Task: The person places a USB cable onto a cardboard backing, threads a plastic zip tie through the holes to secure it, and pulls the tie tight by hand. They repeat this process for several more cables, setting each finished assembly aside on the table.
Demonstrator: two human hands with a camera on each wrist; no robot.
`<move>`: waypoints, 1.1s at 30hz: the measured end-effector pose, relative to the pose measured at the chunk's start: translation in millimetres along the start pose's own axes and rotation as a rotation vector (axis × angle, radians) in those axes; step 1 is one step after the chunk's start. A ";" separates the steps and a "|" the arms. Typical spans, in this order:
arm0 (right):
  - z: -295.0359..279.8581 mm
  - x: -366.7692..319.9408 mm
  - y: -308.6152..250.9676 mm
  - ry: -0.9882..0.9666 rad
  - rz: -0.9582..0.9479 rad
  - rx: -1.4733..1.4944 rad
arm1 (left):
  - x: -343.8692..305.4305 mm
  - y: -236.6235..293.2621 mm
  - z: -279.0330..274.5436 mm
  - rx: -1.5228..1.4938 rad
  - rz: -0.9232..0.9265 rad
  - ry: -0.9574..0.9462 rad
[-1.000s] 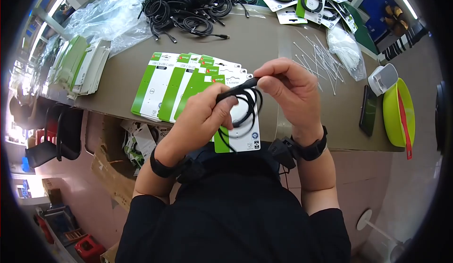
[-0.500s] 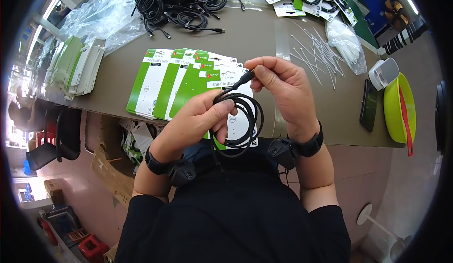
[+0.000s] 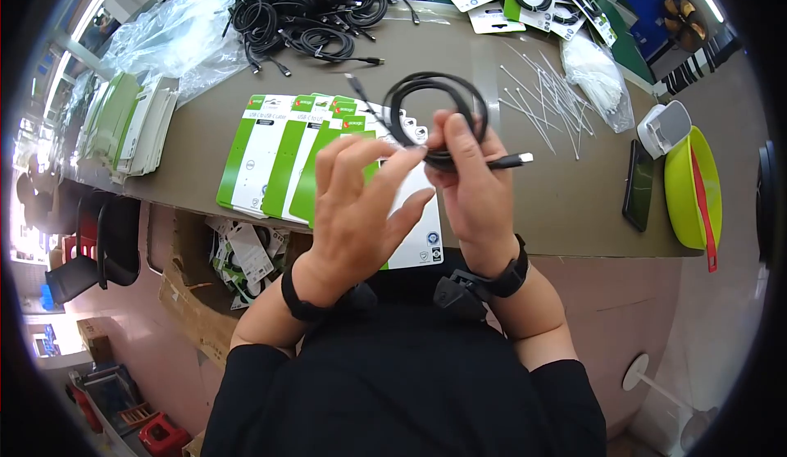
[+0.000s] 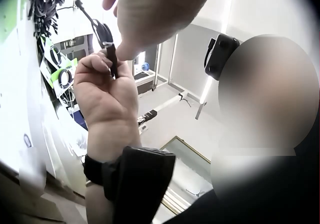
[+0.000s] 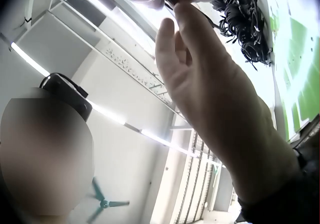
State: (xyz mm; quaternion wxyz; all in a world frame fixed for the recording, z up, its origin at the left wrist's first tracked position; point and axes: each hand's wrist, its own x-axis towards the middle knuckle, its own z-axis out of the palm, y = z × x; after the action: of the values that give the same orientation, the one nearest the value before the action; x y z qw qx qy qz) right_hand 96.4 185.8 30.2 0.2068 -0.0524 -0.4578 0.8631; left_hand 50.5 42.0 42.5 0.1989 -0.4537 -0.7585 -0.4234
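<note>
The coiled black cable [image 3: 397, 111] is up above the table [image 3: 566, 207], pinched in the right hand [image 3: 474, 185] by thumb and curled fingers; the left hand [image 3: 354, 195] spreads loosely beside it, contact unclear; green-and-white cards [image 3: 261, 158] overlap below.

Left hand [image 3: 354, 211]: near the middle, fingers spread
Right hand [image 3: 475, 186]: just right of the middle, fingers curled, gripping
Left arm [image 3: 270, 319]: slants from lower left
Right arm [image 3: 533, 313]: slants from lower right
</note>
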 end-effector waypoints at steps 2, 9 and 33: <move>-11.4 0.4 -3.4 0.075 0.015 0.084 | -3.7 -4.9 5.0 0.129 0.077 -0.040; -13.3 -9.7 7.5 -0.180 0.227 -0.149 | -10.7 -25.6 9.7 -1.703 -0.782 -0.157; 1.8 -18.6 23.8 0.015 0.286 0.075 | -9.6 -22.9 -1.7 -1.441 -0.963 -0.169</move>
State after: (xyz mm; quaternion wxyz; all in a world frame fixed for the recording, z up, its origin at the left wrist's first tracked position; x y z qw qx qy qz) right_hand 105.4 165.1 10.1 0.0870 -0.1160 -0.4114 0.8998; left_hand 35.6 30.4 26.3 -0.3945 -0.1287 -0.4274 -0.8032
